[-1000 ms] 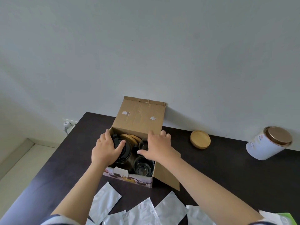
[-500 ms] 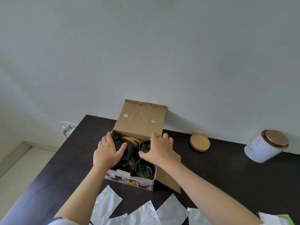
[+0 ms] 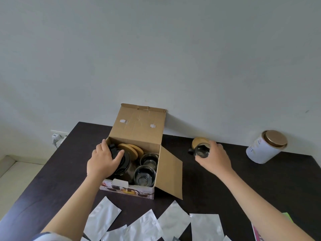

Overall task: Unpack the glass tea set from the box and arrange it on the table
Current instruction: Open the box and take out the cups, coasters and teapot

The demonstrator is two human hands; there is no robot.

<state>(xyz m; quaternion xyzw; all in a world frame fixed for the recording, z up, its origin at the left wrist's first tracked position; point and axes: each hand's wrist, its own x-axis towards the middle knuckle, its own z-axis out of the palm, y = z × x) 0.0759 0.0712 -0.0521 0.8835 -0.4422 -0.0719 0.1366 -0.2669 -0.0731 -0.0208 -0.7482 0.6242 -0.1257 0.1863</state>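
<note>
Beside the box, we should lower the glass cup gripped in our right hand gently onto the wooden coaster, while our left hand grips the teapot.

Two bare forearms reaching in from the lower edge, left hand and right hand both bare, no rings or watch visible, a sliver of light blue-white sleeve with a dark edge at the left upper arm

Bare table between box and tin
</note>
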